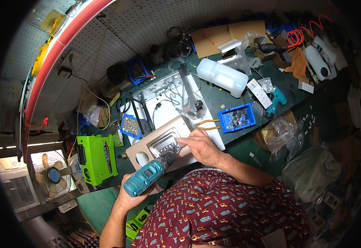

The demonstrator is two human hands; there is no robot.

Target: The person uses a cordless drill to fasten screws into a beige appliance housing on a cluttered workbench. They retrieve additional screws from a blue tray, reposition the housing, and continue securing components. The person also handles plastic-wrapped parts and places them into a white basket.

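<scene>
Maroon shirt (226, 206) foremost; drill (147, 177) was at beige panel (180, 127)

L hand (136, 199) gripped drill, nose over panel's metal recess (162, 143). R hand (205, 148) had fingers bunched at recess rim; couldn't tell if holding anything. Panel lay by desk's (215, 97) near edge. Prob. mid-job: metal recess already in, drilling/driving seemingly underway, amt. left unclear.

Teal cordless drill (146, 178), chuck (169, 156) at silvery recess (163, 143), beige housing (155, 137), lying aslant, round hole (141, 158) at left
</scene>
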